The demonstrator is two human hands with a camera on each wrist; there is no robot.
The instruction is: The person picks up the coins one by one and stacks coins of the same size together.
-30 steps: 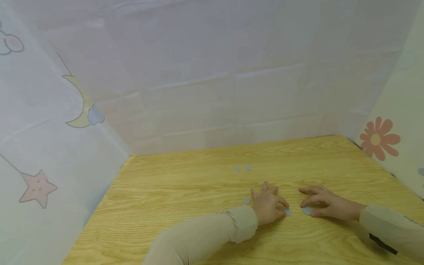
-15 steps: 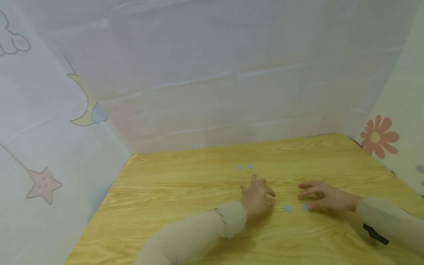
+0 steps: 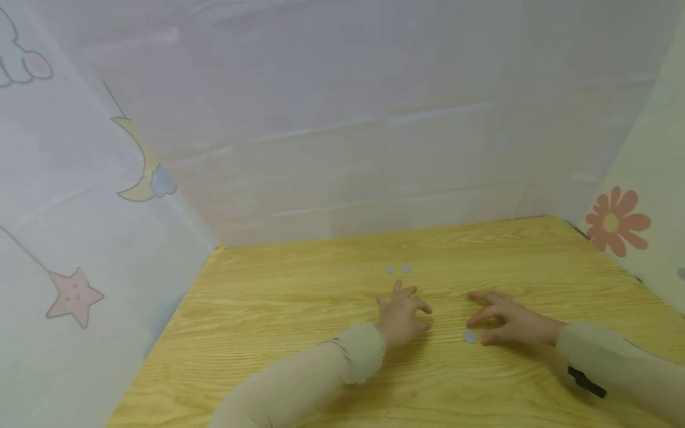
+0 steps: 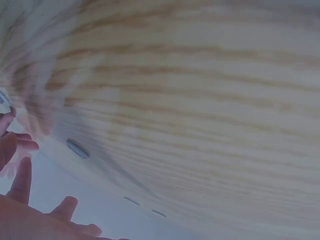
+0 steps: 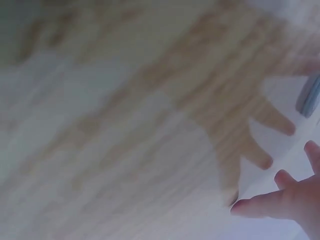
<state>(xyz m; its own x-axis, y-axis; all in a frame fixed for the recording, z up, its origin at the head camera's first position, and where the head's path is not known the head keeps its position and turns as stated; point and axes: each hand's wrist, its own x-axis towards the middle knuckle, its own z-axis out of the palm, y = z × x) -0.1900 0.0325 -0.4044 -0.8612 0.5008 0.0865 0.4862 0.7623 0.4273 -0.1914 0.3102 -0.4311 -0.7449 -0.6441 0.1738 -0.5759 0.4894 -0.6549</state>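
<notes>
My left hand (image 3: 402, 318) hovers low over the table with its fingers spread and nothing between them. Its fingers (image 4: 22, 182) also show in the left wrist view, where a small grey disc (image 4: 77, 148) lies ahead of them; the hand hides that spot in the head view. To the right, my right hand (image 3: 514, 322) has its fingers apart, thumb tip right at the edge of a pale grey disc (image 3: 470, 337). In the right wrist view the disc (image 5: 310, 95) shows a thick, layered-looking edge.
Two more small discs, a smaller one (image 3: 389, 270) and a larger one (image 3: 407, 268), lie side by side farther back on the wood-grain table (image 3: 289, 297). Pale sheet walls (image 3: 342, 148) enclose its back and sides. A black strap (image 3: 587, 381) hangs under the right sleeve.
My left hand has drawn left, away from the disc it was touching. My right hand has moved left to that disc; the disc formerly under its fingers no longer shows separately.
</notes>
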